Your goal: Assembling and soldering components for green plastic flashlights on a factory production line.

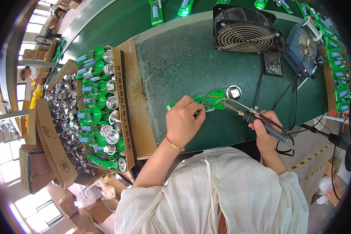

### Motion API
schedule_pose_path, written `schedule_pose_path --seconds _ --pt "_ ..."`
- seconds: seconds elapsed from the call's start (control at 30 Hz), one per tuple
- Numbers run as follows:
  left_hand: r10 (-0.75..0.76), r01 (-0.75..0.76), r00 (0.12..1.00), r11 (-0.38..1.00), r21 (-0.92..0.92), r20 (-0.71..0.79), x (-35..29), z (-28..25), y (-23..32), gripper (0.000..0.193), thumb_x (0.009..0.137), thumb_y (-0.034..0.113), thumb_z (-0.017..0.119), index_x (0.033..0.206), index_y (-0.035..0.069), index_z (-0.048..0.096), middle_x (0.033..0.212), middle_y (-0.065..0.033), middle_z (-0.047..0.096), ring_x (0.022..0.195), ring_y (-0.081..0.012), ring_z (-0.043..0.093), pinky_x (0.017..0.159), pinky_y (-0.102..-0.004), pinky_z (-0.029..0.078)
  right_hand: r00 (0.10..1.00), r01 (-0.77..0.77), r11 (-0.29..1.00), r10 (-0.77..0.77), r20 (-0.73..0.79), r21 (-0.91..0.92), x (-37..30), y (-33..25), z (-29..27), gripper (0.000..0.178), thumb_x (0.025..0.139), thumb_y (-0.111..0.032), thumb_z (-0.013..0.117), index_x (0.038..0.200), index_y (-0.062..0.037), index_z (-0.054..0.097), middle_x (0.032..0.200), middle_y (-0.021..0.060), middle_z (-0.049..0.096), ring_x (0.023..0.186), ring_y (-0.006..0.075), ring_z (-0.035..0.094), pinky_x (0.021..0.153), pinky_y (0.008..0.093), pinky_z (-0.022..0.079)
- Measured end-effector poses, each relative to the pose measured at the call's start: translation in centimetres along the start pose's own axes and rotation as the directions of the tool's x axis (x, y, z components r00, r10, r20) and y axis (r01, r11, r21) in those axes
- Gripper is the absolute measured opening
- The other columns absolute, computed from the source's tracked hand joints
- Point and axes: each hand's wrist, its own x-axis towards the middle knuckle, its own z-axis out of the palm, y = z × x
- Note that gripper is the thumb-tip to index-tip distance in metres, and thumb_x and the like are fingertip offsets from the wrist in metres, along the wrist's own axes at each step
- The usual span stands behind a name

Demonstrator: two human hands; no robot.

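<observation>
A green plastic flashlight housing (219, 104) with thin wires lies on the dark green work mat. At its far right end sits a round silver lamp reflector (233, 93) with a white square at its centre. My left hand (185, 117) is over the housing's left part, thumb and forefinger pinched close to the wires; what they hold is too small to make out. My right hand (267, 130) grips a soldering iron (272, 130) fitted with a thin curved metal tube. Its tip points at the wires in the housing, just right of my left fingertips.
Left, a cardboard box (128, 105) holds rows of green housings with reflectors, beside a heap of loose reflectors (62, 113). At the back are a black fan (243, 33), a small dark tray (273, 64) and a blue soldering station (300, 48) with cables. More green housings (337, 66) line the right.
</observation>
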Motion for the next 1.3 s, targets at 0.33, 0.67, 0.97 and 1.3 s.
schedule_pose_path --seconds 0.33,0.67,0.97,1.3 --pt "0.142 -0.143 0.989 0.989 -0.027 -0.03 0.6 -3.8 -1.4 0.037 0.062 0.006 0.068 0.098 0.007 0.063 0.103 -0.0092 0.054 0.079 -0.0217 0.056 0.067 -0.0301 0.047 0.999 -0.006 1.0 0.007 -0.046 0.019 0.6 0.3 -0.6 0.016 0.078 -0.01 0.063 0.083 0.0028 0.054 0.075 0.009 0.058 0.061 0.0128 0.059 0.054 0.0227 0.045" --pt "-0.029 0.139 0.96 0.911 0.387 -0.277 11.0 -7.8 -7.3 0.041 0.066 0.022 0.071 0.1 0.002 0.06 0.088 -0.0166 0.059 0.082 -0.0338 0.058 0.074 -0.0388 0.047 0.993 -0.032 0.999 0.035 -0.109 0.031 1.7 0.9 -1.7 0.014 0.079 -0.007 0.063 0.083 0.0023 0.053 0.076 0.0068 0.054 0.061 0.0121 0.058 0.057 0.022 0.049" --pt "-0.352 0.521 0.834 0.754 0.4 -0.424 24.1 -5.3 -17.0 0.052 0.073 0.025 0.069 0.112 0.008 0.039 0.095 -0.0186 0.06 0.088 -0.0331 0.062 0.074 -0.0412 0.051 0.989 -0.031 0.999 0.027 -0.149 -0.027 0.4 1.2 -2.2 0.012 0.08 -0.008 0.059 0.086 -0.0004 0.052 0.077 0.005 0.053 0.058 0.0105 0.056 0.054 0.0199 0.046" --pt "-0.118 0.106 0.993 0.773 0.625 -0.022 11.6 -19.8 -3.5 0.02 0.077 0.022 0.06 0.095 0.014 0.066 0.092 -0.0104 0.065 0.088 -0.0298 0.06 0.077 -0.0404 0.048 1.0 0.008 0.999 -0.009 -0.026 -0.031 1.8 1.9 0.0 0.023 0.081 -0.02 0.063 0.086 -0.0003 0.052 0.076 0.0044 0.05 0.057 0.0105 0.053 0.053 0.0204 0.043"
